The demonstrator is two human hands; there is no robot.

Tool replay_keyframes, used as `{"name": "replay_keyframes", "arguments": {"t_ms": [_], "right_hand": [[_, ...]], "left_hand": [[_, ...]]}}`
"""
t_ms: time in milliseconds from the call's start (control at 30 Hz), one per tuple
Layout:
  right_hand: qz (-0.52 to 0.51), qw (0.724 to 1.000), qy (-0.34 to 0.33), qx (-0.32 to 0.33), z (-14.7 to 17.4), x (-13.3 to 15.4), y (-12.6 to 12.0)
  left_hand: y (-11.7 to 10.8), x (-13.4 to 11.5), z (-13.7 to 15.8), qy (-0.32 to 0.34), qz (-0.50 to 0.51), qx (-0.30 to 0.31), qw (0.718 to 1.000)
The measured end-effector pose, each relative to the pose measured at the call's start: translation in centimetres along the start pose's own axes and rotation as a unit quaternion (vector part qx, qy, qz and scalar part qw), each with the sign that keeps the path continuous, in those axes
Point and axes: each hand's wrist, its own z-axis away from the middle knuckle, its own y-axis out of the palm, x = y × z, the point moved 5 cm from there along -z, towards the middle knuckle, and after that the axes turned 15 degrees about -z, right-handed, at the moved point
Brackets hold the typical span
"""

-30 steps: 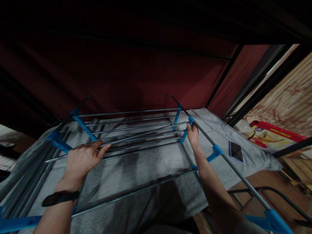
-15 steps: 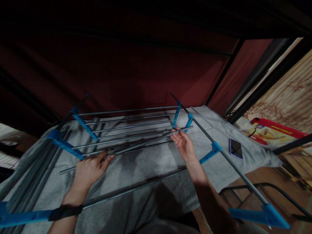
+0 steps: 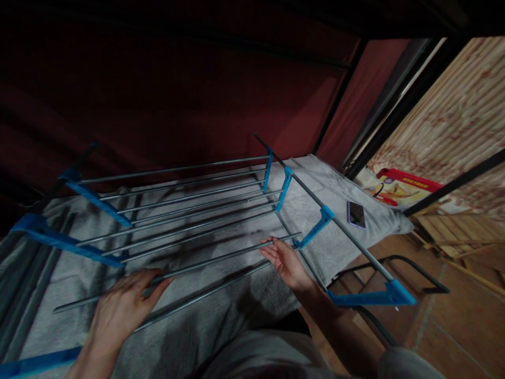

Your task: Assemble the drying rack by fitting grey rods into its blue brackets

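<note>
Gripping a loose metal rod (image 3: 213, 261), the left hand (image 3: 122, 300) is curling its fingers over it toward one end, the thumb closing in from the nearer side. The right hand (image 3: 284, 263) is pinching the same rod close to its other end, its fingers narrow around it. The rod is slanting across the frame of a rack, between the rows of fitted bars (image 3: 189, 201) and a front crossbar (image 3: 213, 288). Its right tip is poking past the fingers, just beside a blue bracket (image 3: 317, 229); whether they are touching, I cannot tell. The rack is resting on a gray cloth (image 3: 311, 184), where a phone (image 3: 356, 215) is lying to the right. Beyond it, a red-edged box (image 3: 410, 188) is showing.
</note>
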Motion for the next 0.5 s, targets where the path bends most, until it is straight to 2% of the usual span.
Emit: {"name": "replay_keyframes", "arguments": {"t_ms": [133, 267, 500], "right_hand": [[0.007, 1.0, 0.018, -0.023, 0.9, -1.7, -2.5], [0.012, 0.998, 0.041, -0.047, 0.0, -2.7, -4.6], [0.003, 0.994, 0.063, -0.092, -2.6, -2.9, -4.4]], "left_hand": [[0.4, -1.0, 0.4, 0.027, -0.023, 0.024, 0.999], [1.2, -1.7, 0.5, 0.037, -0.02, 0.059, 0.997], [4.6, -3.0, 0.5, 0.045, -0.003, 0.14, 0.989]]}}
